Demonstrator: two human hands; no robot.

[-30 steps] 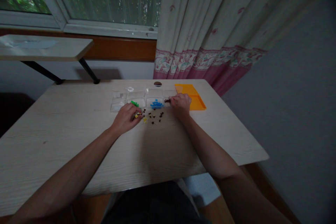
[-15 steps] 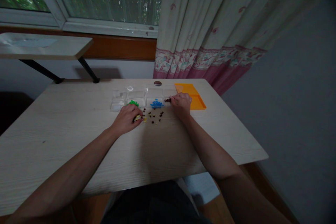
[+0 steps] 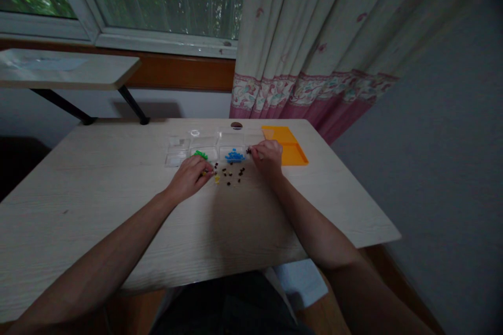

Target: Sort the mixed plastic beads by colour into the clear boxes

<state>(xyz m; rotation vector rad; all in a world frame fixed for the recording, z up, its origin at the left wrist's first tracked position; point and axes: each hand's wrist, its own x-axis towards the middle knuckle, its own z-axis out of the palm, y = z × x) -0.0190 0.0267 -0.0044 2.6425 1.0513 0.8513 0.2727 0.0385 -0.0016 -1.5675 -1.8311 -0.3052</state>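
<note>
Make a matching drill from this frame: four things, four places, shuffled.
1. green bits
2. blue bits
3. orange tray
4. dark bits

A. loose on the table, nearer than the box
B. box cell just beyond the left hand
C. right of the right hand
D. box cell just left of the right hand

Pairs: 1-B, 2-D, 3-C, 4-A

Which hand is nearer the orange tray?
Right. The right hand sits just beside the left edge of the orange tray; whether it touches, I cannot tell. The left hand is farther left, past the scattered dark pieces, by the green pieces.
</note>
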